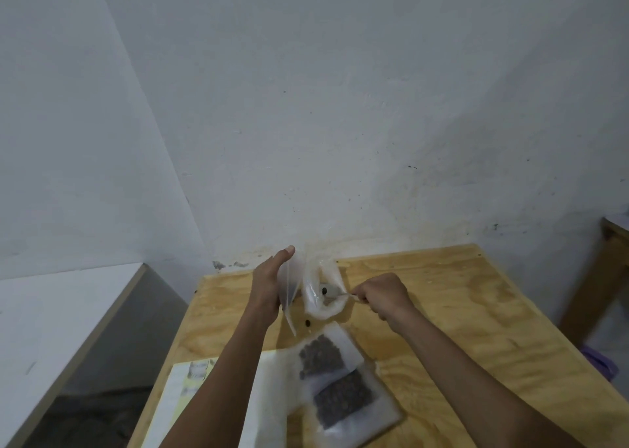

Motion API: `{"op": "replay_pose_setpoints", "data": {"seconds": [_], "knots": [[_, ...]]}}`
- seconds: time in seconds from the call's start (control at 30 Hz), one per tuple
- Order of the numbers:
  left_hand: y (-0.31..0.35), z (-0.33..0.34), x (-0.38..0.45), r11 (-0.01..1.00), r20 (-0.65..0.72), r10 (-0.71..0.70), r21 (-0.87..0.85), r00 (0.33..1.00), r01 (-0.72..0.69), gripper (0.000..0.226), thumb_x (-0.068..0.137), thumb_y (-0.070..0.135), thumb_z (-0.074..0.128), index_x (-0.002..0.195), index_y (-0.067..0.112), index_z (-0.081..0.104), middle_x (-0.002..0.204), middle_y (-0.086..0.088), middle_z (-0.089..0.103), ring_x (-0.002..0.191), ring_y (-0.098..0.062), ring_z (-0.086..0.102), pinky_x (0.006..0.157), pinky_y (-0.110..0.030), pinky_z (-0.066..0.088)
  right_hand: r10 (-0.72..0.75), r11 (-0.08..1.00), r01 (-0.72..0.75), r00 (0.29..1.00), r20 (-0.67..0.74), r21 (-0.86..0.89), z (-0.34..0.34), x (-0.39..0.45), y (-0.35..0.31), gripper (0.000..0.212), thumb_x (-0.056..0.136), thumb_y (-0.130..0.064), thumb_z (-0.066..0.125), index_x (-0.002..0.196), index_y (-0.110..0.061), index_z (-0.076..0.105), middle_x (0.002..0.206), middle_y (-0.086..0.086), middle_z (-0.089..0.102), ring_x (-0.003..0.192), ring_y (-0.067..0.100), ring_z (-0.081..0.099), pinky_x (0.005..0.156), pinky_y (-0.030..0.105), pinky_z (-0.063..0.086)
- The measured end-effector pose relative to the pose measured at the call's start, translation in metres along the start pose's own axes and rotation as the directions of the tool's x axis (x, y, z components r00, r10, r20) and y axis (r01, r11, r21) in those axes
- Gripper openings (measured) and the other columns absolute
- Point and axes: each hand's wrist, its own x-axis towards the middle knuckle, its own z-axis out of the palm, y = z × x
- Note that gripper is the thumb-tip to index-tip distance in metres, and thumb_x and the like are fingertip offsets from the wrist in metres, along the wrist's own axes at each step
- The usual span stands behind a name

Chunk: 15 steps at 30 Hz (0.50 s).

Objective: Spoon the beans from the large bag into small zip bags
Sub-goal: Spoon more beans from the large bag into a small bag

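My left hand (270, 286) holds a small clear zip bag (288, 291) upright above the wooden table (459, 311), thumb pointing up along its edge. To its right stands the large clear bag (321, 298), open at the top. My right hand (383, 296) grips the handle of a spoon (335, 292) whose bowl reaches into the large bag's mouth. A dark bean (324, 290) shows inside that bag and another bean (307, 322) lies at its base. Two filled zip bags (340, 379) of dark beans lie flat nearer to me.
A white and yellow sheet (190, 389) lies at the table's near left. A white counter (51, 328) stands left of the table with a gap between. Another wooden piece of furniture (599, 277) stands at the far right. The wall is close behind the bags.
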Motion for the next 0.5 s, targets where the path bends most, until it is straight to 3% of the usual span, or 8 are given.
{"op": "replay_pose_setpoints", "data": {"seconds": [0.1,0.17,0.27,0.37,0.5], "knots": [[0.003,-0.001,-0.004,0.971,-0.012,0.141,0.195,0.99,-0.136,0.05,0.075,0.045,0.083,0.102,0.002,0.077,0.099,-0.01,0.079,0.103,-0.038,0.072,0.083,-0.04,0.057,-0.045,0.998,0.042,0.997,-0.066,-0.044,-0.002,0.002,-0.006,0.032,0.081,-0.008,0.065,0.055,-0.015,0.048,0.057,0.004,0.039,0.051,0.018,0.033,0.052,0.032,0.025],[0.003,-0.003,-0.008,0.933,0.007,0.233,0.28,0.972,-0.226,0.054,0.071,0.049,0.082,0.099,0.004,0.076,0.094,-0.009,0.079,0.095,-0.036,0.074,0.075,-0.037,0.059,-0.063,0.997,0.059,0.993,-0.097,-0.043,-0.006,0.0,-0.011,0.029,0.08,-0.009,0.065,0.058,-0.015,0.046,0.06,0.005,0.04,0.054,0.018,0.035,0.055,0.034,0.026],[0.005,-0.005,-0.012,0.837,0.047,0.346,0.436,0.937,-0.331,0.058,0.066,0.059,0.081,0.108,0.019,0.076,0.101,0.003,0.079,0.095,-0.019,0.075,0.082,-0.042,0.062,-0.101,0.994,0.095,0.989,-0.11,-0.061,-0.018,-0.004,-0.019,0.039,0.082,-0.009,0.068,0.055,-0.016,0.041,0.056,0.006,0.037,0.049,0.017,0.034,0.053,0.032,0.027],[0.006,-0.007,-0.017,0.687,0.095,0.437,0.607,0.895,-0.4,0.076,0.062,0.069,0.08,0.124,0.025,0.069,0.115,0.016,0.072,0.101,-0.003,0.067,0.081,-0.026,0.056,-0.173,0.983,0.162,0.974,-0.148,-0.081,-0.031,-0.011,-0.034,0.038,0.082,-0.007,0.068,0.054,-0.015,0.043,0.054,0.005,0.037,0.045,0.017,0.033,0.049,0.026,0.024],[0.004,-0.006,-0.024,0.514,0.184,0.481,0.733,0.857,-0.445,0.101,0.059,0.075,0.078,0.139,0.016,0.059,0.128,0.008,0.063,0.108,-0.01,0.06,0.089,-0.03,0.054,-0.288,0.955,0.268,0.94,-0.184,-0.125,-0.039,-0.025,-0.058,0.03,0.082,-0.01,0.065,0.055,-0.014,0.051,0.057,0.007,0.04,0.054,0.018,0.036,0.056,0.03,0.026]]}}
